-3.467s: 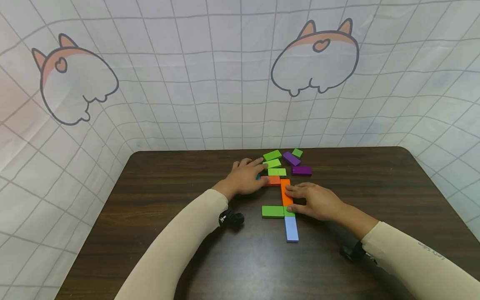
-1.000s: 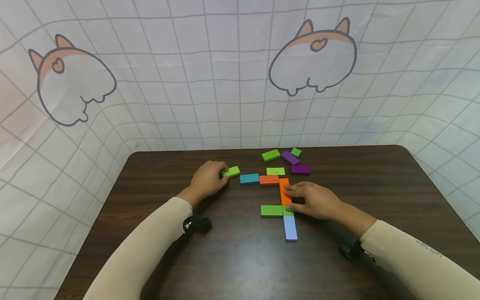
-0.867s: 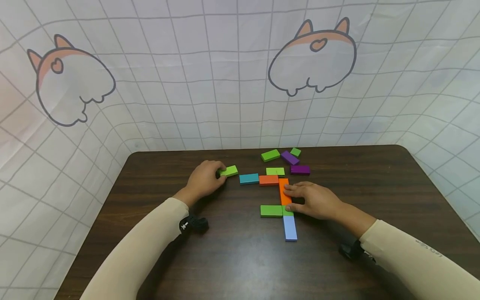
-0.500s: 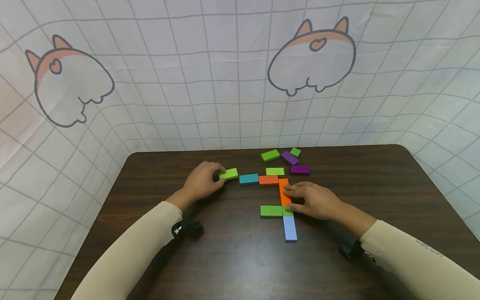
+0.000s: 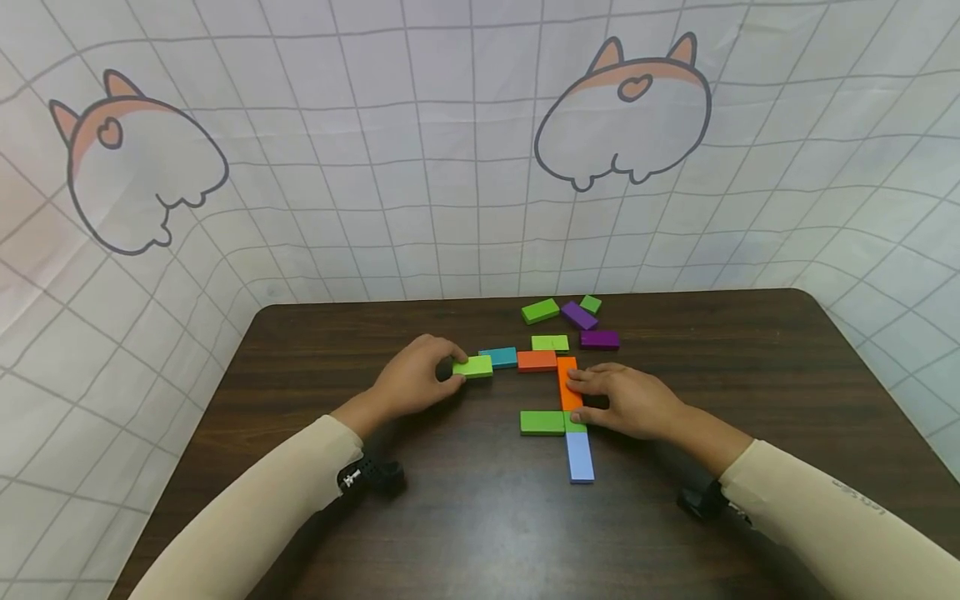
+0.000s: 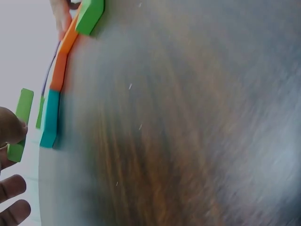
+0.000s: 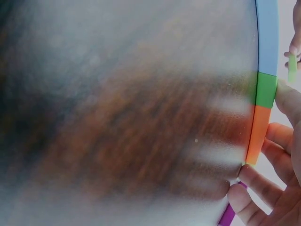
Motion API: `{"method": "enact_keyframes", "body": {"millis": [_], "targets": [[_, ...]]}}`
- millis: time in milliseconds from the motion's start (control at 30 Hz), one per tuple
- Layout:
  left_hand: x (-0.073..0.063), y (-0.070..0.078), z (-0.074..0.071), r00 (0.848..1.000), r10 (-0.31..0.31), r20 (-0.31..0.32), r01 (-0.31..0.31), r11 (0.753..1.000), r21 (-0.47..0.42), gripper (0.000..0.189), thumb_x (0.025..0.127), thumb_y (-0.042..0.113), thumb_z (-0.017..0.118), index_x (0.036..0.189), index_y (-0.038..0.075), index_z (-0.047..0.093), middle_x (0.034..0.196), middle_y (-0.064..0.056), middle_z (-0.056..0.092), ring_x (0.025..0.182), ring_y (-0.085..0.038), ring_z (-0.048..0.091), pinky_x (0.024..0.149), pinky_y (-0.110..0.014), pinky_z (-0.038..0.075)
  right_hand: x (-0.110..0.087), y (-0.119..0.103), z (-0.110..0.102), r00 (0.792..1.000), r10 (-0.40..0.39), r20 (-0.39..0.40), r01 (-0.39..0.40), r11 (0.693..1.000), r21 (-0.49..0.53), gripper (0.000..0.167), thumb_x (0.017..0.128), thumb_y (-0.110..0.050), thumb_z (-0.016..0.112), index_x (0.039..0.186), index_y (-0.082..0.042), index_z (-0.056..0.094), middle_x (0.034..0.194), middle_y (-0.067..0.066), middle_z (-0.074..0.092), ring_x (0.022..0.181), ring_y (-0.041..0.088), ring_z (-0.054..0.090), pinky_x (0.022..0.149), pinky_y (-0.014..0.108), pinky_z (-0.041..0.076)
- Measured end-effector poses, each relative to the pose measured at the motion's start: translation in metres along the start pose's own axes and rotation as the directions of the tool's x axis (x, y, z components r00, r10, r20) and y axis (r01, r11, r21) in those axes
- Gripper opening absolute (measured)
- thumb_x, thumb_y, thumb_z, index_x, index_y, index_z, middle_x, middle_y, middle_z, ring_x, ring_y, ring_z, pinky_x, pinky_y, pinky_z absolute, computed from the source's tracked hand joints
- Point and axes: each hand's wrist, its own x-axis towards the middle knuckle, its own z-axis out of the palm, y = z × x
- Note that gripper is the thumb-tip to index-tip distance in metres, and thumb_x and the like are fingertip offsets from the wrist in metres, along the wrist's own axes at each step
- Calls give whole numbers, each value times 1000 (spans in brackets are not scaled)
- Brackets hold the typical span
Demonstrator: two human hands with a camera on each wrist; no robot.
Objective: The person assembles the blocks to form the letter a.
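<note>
Lime block sat pinched at its 9 o'clock end by left hand, seemingly above the table. Likely light, stiff, a bit slick; long sides gave best hold. Teal block at its 2 o'clock crowded the free end. Right hand rested on orange block at 3 o'clock, fingers extended, not clamped.

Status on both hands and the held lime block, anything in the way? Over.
Left hand: pinching lime block, aloft. Right hand: touching orange block. Possible obstacle: teal block, close by.
</note>
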Motion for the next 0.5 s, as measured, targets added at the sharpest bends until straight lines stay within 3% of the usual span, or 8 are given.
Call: {"method": "enact_keyframes", "body": {"millis": [500], "targets": [[-13,19,14,994,80,68,-78,996,-30,24,91,21,79,113,13,74,112,2,71,111,-19,61,96,-39,51,-1,0,0,1000,-3,-7,3,1000,6,61,95,-51,69,143,-13,62,149,4,55,137,34,50,105,58,44]]}}
